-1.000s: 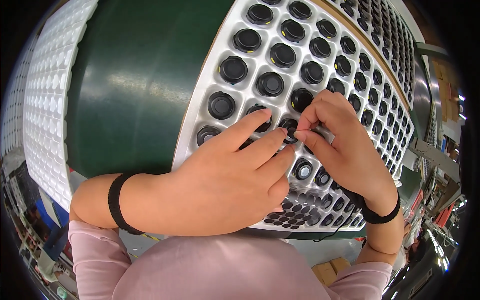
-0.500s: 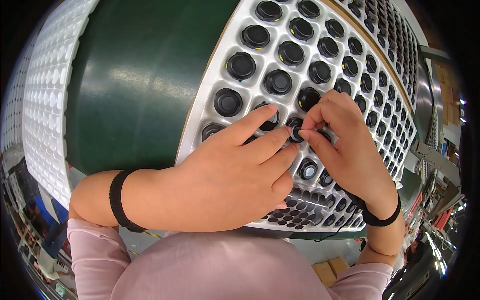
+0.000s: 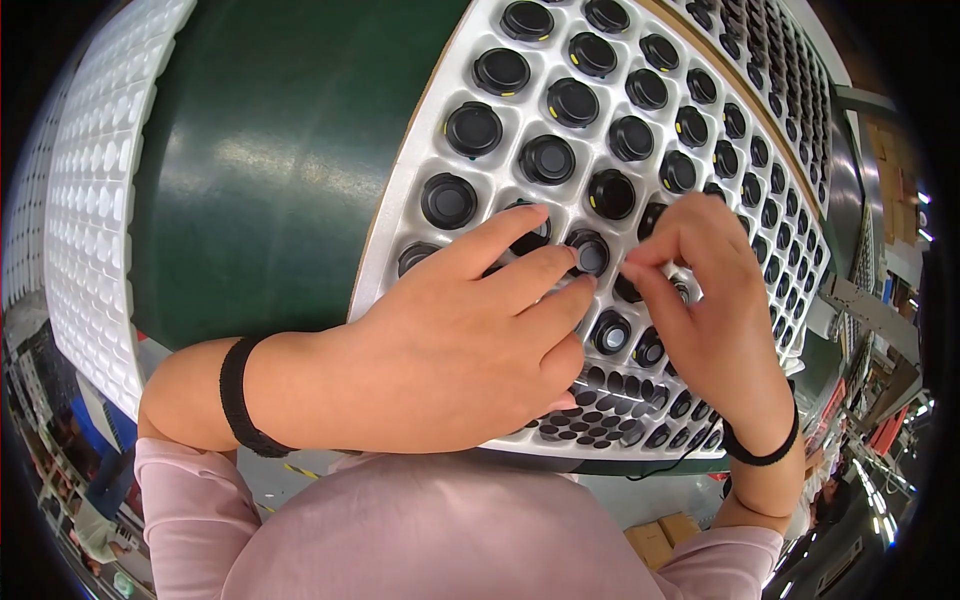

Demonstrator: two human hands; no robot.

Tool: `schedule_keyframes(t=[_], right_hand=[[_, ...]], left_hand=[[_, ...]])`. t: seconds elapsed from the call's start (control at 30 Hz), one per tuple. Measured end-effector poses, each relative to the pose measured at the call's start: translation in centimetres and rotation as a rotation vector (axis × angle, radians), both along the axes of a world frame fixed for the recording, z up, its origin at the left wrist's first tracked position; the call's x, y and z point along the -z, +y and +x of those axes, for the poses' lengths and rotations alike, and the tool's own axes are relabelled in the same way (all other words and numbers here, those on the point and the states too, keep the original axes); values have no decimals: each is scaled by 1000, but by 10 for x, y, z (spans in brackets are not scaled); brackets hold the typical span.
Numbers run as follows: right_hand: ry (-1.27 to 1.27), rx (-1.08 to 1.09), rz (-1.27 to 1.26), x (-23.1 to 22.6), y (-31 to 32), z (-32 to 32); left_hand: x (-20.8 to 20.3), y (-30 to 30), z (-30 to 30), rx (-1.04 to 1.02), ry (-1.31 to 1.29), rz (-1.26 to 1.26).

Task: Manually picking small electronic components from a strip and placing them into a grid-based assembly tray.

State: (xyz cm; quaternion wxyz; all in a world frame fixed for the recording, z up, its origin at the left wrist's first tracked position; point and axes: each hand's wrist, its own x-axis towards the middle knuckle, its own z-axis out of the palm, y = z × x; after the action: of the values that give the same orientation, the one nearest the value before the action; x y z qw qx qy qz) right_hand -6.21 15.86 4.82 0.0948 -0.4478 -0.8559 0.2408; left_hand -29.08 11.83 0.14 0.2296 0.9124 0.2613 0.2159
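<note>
A white moulded tray (image 3: 408,190) holds rows of round black lens-like parts, one per pocket. Across its near left area lies my left hand (image 3: 450,345), palm down, fingers stretched and apart. Its fingertips rest at a black round part with a grey centre (image 3: 590,253) and at a neighbouring part (image 3: 530,230). Just right of that part is my right hand (image 3: 705,300), above the tray, thumb and forefinger pinched together; whatever they hold, if anything, is too small to make out. By my left little finger, a clear sheet with black discs (image 3: 590,425) lies on the tray.
A dark green work surface (image 3: 270,170) stretches left of the tray. White moulded trays (image 3: 95,200) stand at the far left. Another filled tray (image 3: 775,60) lies beyond a brown cardboard edge (image 3: 745,90). Cardboard boxes (image 3: 660,540) sit on the floor below.
My right hand has pulled back slightly to the right from the grey-centred part, uncovering it. Its thumb and forefinger stay pinched. My left hand has barely moved; the tray has shifted slightly left in view.
</note>
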Motion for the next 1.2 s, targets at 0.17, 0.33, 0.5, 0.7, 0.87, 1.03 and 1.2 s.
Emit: schedule_keyframes(t=[0.17, 0.33, 0.5, 0.7, 0.87, 1.03, 1.2], right_hand=[[216, 161, -537, -29, -23, 10], [204, 173, -626, -38, -40, 20], [206, 50, -461, -37, -41, 23], [342, 115, -570, -37, -53, 24], [360, 25, -534, -49, -56, 28], [296, 81, -497, -52, -60, 40], [226, 170, -396, -45, -66, 46]], left_hand=[[-5, -1, -1, 12, -29, -37], [-14, -3, 8, 53, -54, -215], [-26, -1, 15, 125, 5, -296], [-42, -6, 8, 110, -25, -264], [-59, -20, 13, 63, -74, -480], [-49, -24, 33, 38, -73, -507], [-38, -12, 45, 107, -26, -342]])
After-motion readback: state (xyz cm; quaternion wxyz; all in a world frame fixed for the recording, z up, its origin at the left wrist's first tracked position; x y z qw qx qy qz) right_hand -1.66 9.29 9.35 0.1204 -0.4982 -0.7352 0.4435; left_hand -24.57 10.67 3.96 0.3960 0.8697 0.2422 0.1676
